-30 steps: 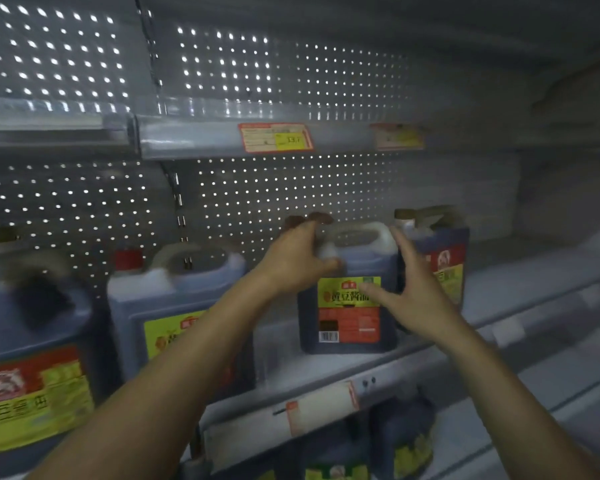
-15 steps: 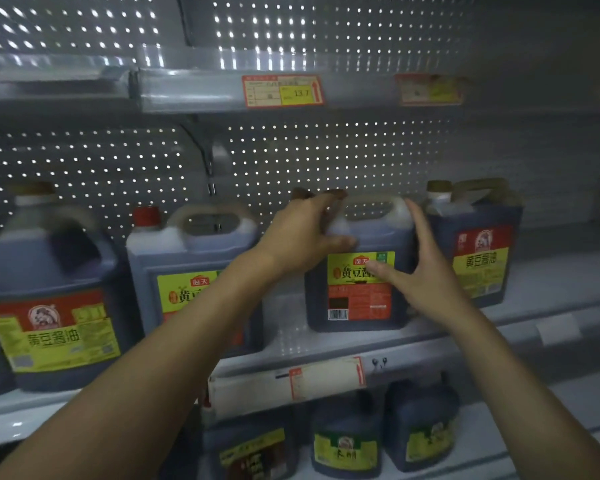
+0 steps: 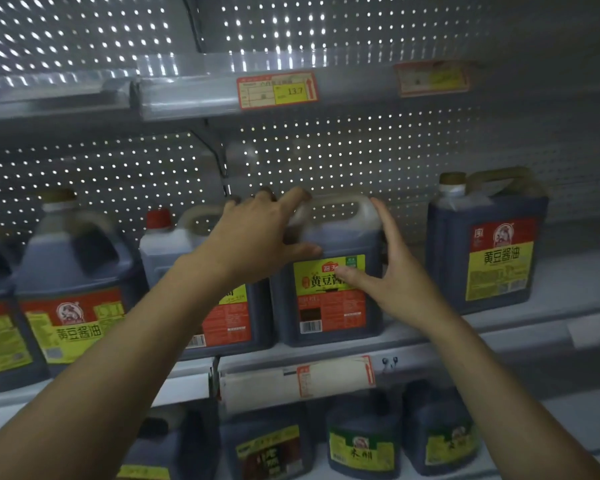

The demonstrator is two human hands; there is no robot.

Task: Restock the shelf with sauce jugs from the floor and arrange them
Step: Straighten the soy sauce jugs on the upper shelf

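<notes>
Dark plastic sauce jug (image 3: 329, 299) with a yellow-red label stands upright on the grey metal shelf (image 3: 520, 327). Left hand (image 3: 257, 237) grips its top left shoulder, fingers curled. Right hand (image 3: 392, 275) lies flat against its right side, fingers straight.

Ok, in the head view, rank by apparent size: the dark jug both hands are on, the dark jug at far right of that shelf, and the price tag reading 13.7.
1. Dark sauce jug under the hands and far-right dark jug with the yellow label: they look alike, so no ranking.
2. Red-and-yellow price tag, clearly smallest.
</notes>
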